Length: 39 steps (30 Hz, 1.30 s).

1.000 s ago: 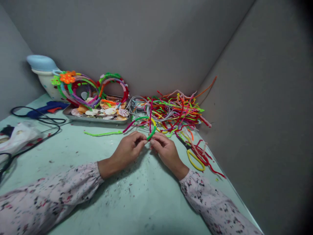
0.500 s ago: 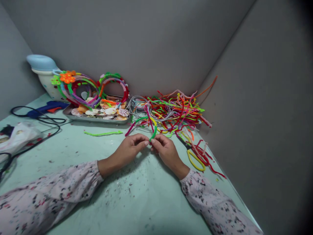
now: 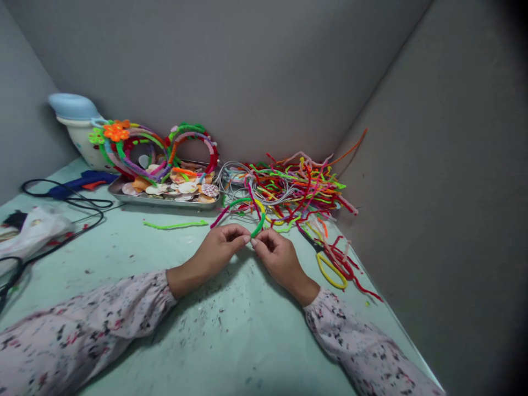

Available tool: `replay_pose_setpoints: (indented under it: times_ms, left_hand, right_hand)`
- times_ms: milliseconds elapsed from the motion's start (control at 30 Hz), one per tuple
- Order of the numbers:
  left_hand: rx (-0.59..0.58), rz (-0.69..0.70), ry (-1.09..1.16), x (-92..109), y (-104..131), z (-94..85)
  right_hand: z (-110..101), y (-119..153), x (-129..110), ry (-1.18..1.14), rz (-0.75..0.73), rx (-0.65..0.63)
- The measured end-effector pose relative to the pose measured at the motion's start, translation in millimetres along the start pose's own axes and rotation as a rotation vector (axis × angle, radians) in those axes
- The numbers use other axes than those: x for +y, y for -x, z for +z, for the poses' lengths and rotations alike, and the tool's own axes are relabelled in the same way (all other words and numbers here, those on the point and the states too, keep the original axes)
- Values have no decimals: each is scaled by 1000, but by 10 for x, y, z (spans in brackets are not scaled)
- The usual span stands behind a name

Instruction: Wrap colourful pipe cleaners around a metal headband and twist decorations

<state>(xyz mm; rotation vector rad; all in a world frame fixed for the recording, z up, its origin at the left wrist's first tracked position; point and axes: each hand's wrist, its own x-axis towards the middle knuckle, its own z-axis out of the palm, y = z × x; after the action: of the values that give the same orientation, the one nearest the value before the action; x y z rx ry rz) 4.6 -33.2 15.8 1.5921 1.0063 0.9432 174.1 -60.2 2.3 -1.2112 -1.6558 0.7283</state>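
Observation:
A curved strip wrapped in green, yellow and magenta fuzzy stems (image 3: 259, 224) rises from between my fingertips, its far part arching over to the left. My left hand (image 3: 223, 250) pinches its near end between thumb and forefinger. Right beside it, my right hand (image 3: 278, 256) is closed on the same end, thumb tip close to the left thumb. A light green fuzzy stem (image 3: 176, 225) lies flat on the table to the left of the strip. Scissors with yellow handles (image 3: 331, 270) lie to the right of my right hand.
Behind stands a metal tray (image 3: 165, 202) of shells, with colourful fuzzy hoops (image 3: 193, 135). A tangle of fuzzy stems (image 3: 301, 187) and grey wire loops (image 3: 231, 176) lies beside it. At left are a blue-lidded container (image 3: 80, 129), a black cable (image 3: 88, 206) and a plastic bag (image 3: 37, 228).
The thumb of my right hand has shifted slightly left and down at the strip's near end. The strip's near end has moved slightly left with it.

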Motion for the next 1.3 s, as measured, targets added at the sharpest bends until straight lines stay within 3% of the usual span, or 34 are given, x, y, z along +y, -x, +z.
replay_pose_setpoints:
  times_ms: [367, 567, 867, 1300]
  left_hand:
    - [72, 89, -92, -27, 30, 71]
    - [106, 124, -179, -36, 32, 65]
    - [-19, 187, -187, -24, 16, 10]
    - [50, 219, -318, -84, 34, 38]
  right_hand:
    - [29, 9, -34, 81, -3, 35]
    - [31, 15, -24, 71, -9, -24]
    - [1, 40, -13, 206, -75, 5]
    - [39, 11, -3, 135, -2, 30]
